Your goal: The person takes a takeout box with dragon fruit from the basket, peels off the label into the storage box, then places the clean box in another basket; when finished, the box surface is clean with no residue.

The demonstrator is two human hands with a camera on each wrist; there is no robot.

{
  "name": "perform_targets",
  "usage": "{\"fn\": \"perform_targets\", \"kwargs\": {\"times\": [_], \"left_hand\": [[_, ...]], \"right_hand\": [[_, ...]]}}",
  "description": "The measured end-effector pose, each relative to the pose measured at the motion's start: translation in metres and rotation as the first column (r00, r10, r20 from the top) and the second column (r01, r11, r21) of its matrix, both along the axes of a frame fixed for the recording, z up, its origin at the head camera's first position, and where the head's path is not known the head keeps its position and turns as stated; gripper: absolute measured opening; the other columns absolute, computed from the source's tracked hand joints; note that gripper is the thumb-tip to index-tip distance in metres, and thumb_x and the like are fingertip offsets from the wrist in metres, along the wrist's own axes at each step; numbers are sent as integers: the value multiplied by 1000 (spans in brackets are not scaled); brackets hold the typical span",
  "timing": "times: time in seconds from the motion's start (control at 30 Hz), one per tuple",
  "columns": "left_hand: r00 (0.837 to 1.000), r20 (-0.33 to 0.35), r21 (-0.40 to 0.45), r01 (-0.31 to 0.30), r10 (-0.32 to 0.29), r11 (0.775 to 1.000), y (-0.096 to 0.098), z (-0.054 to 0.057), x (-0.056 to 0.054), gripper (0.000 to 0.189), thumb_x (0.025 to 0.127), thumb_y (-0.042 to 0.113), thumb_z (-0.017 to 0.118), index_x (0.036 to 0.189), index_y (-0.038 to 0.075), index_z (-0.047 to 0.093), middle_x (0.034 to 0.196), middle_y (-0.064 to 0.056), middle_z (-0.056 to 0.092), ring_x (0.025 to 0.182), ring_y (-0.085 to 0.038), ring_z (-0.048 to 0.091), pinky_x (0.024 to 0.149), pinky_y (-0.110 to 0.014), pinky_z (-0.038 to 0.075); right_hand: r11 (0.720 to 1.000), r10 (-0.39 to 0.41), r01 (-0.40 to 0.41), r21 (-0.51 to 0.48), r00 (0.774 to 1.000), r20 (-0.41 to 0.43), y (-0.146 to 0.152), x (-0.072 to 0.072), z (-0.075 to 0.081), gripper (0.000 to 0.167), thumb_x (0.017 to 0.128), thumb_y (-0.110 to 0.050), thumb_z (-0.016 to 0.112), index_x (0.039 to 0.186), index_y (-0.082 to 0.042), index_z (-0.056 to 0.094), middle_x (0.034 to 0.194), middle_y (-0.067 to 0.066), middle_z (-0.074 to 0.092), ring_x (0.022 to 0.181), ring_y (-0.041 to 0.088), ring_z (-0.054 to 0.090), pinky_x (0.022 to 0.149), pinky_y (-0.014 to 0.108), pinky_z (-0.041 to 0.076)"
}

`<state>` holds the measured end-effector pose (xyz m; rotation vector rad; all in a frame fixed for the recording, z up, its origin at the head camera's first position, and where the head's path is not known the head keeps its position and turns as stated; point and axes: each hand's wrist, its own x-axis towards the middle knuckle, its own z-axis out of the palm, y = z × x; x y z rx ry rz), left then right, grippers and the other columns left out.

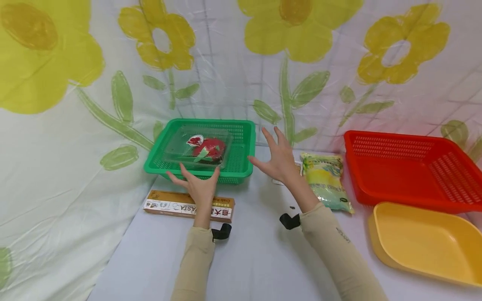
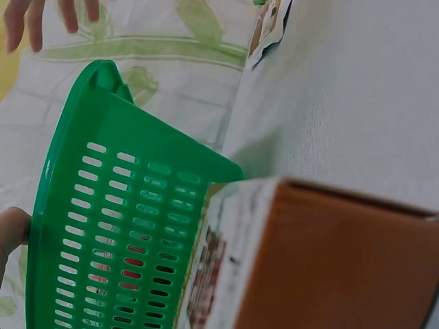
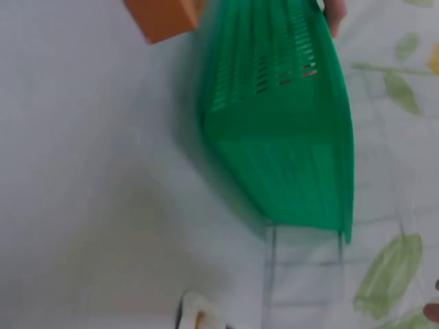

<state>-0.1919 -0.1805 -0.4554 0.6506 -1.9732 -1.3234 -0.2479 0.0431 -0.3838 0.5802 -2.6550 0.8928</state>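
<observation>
A green basket stands at the back of the table, holding a clear plastic box with a label and a red dragon fruit in it. My left hand is at the basket's front rim, fingers spread around the front of the box. Its thumb appears at the rim in the left wrist view; whether it touches cannot be told. To the right of the basket, my right hand hovers with fingers spread, holding nothing.
A long pasta box lies before the basket. Right of it are a yellow-green packet, a partly hidden packet, a red basket and a yellow tub. A flowered cloth hangs behind.
</observation>
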Motion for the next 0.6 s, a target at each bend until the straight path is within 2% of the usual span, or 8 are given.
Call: {"fn": "perform_targets", "kwargs": {"times": [0.23,0.4,0.53,0.6], "left_hand": [[1000,0,20,16,-16,1000,1,0,1,117,71,52,85,155,2,20,159,-10,-20,148,-30,8,106,-48,40],[1000,-12,11,14,-14,1000,0,-1,2,116,72,51,84,155,0,20,159,-8,-20,147,-32,10,108,-49,38],[1000,-9,6,3,-3,1000,0,-1,3,115,72,50,85,155,1,22,159,-5,-20,147,-32,8,108,-49,38],[1000,-8,6,1,-1,1000,1,-1,4,114,72,49,85,155,1,22,160,-4,-19,147,-33,7,108,-48,39]], "right_hand": [[994,74,-57,-97,981,179,-45,-36,13,90,86,-60,64,158,-26,22,161,17,15,139,45,32,103,66,34],[990,124,-101,-99,957,262,-80,-54,19,93,85,-65,62,158,-28,20,161,17,15,139,42,34,102,61,38],[982,143,-90,-164,928,345,-104,-65,23,93,84,-65,62,158,-26,22,160,16,18,141,38,32,105,60,36],[975,144,-61,-213,905,400,-114,-70,24,92,84,-64,62,158,-25,23,159,15,20,141,37,31,105,59,36]]}}
